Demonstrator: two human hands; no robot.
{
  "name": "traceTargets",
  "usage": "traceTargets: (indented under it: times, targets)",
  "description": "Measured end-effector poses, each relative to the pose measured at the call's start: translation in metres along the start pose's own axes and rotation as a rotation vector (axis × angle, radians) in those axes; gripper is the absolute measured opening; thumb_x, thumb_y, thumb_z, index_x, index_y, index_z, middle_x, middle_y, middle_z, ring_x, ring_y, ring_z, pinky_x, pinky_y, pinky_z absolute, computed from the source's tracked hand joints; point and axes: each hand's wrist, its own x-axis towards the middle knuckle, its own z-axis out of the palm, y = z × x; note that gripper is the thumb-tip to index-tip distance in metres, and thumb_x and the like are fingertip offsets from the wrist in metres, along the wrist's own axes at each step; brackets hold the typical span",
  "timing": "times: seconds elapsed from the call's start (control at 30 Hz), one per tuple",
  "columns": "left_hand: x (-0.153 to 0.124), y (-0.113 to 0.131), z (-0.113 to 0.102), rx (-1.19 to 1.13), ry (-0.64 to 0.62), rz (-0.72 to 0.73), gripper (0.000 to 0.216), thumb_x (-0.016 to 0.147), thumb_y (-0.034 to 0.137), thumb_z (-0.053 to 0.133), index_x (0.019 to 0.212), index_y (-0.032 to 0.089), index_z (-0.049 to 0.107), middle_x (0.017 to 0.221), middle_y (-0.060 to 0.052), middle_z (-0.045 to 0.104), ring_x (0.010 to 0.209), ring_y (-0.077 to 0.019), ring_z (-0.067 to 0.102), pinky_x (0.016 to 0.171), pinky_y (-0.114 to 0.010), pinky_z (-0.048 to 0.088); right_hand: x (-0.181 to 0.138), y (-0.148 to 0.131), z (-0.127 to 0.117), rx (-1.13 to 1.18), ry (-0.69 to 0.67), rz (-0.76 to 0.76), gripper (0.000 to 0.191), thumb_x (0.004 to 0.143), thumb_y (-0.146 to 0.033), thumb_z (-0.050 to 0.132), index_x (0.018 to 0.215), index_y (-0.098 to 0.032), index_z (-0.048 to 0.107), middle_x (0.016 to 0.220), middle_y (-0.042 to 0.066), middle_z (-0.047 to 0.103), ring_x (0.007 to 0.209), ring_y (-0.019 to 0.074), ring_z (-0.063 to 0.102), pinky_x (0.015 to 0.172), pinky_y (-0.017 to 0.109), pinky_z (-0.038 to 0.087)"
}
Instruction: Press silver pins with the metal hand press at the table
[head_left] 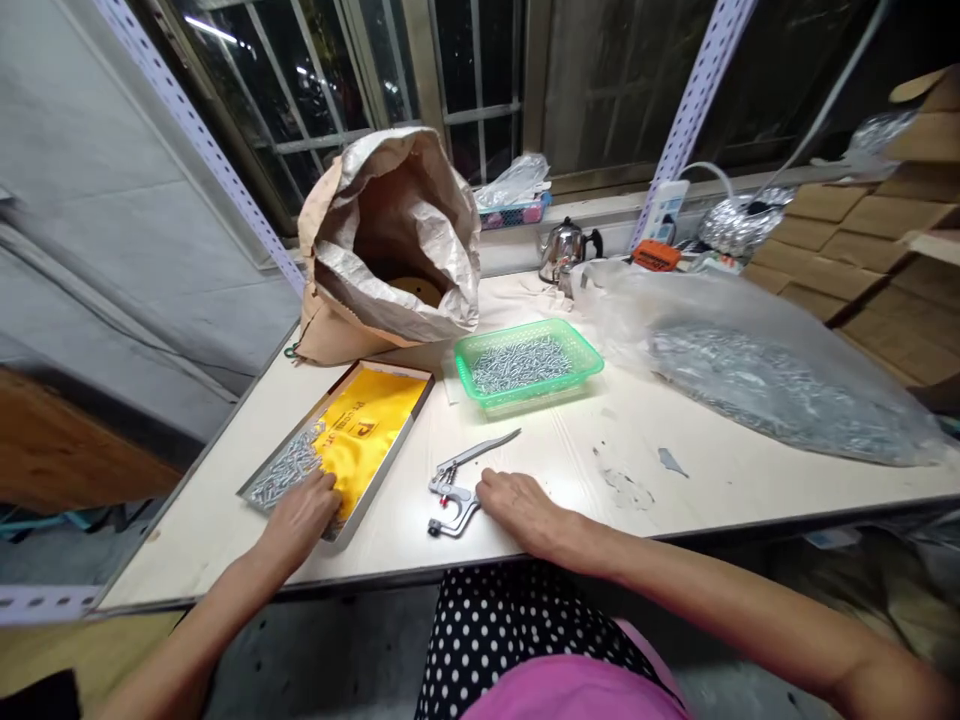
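Note:
My right hand (pixel 521 508) rests on the table, fingers curled round one handle of a pair of metal hand pliers (pixel 457 505). The other handle of the pliers sticks out free, away from me, and their jaw end points left. My left hand (pixel 304 510) is over the near part of a shallow tray (pixel 390 452), its fingers bent together. What those fingers hold, if anything, is hidden. Inside the tray, small silvery metal pieces (pixel 289 468) lie on the left, beside a yellow printed sheet or bag (pixel 371 420) that the left fingertips touch.
Behind the pliers stands a green plastic basket (pixel 529 395) of small metal pieces. A large open sack (pixel 330 310) is at the back left. On the right lies a clear plastic bag (pixel 787 390) full of metal pieces. A kettle (pixel 564 248) and cardboard (pixel 847 240) are farther back.

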Motion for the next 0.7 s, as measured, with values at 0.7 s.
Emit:
traceTargets:
  times: [0.7]
  targets:
    - [0.003,-0.003,0.000,-0.502,0.389,-0.296,0.016,0.080,0.019,0.051,0.078,0.016,0.066,0.079,-0.005,0.068,0.075,-0.0165,0.060,0.074,-0.027,0.045,-0.009,0.019,0.029,-0.146,0.115,0.040,0.026,0.090,-0.004,0.039,0.101,-0.021,0.057,0.096,0.009,0.057,0.086,0.0238,0.058,0.066,0.033,0.039]
